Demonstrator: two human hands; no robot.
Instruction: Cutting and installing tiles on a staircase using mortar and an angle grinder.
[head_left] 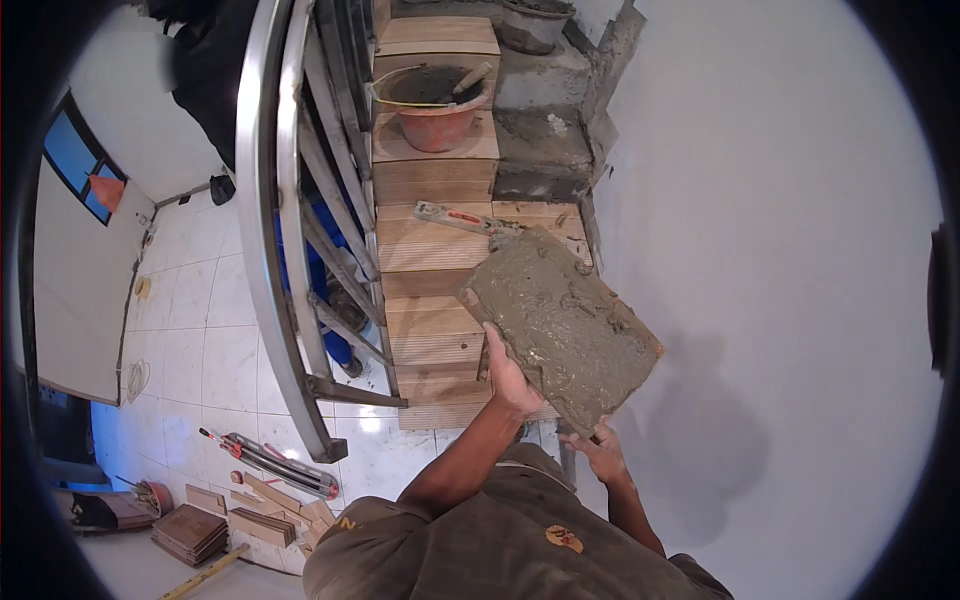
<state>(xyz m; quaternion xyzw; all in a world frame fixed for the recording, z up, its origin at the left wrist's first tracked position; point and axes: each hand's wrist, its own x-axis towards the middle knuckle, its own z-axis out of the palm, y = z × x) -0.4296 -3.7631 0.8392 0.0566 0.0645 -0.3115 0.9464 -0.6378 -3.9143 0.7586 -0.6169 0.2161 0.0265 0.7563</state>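
A rectangular tile (565,325) is tilted in front of me over the stairs, its upturned face coated in wet grey mortar. My left hand (510,375) supports it along the left edge, fingers partly hidden beneath. At the lower corner, my right hand (600,455) grips the tile; some of its fingers are out of sight. A spirit level (455,216) lies on a step just beyond the tile's far corner. Higher up the stairs stands a reddish bucket (436,128) of mortar, with a trowel (472,80) resting in it.
Wood-look tiles cover the left part of the stairs (425,185); rough cement steps (542,140) run along the right. A metal railing (262,200) borders the left side, a white wall (780,250) the right. Below are a tile cutter (275,465) and stacked tiles (190,533).
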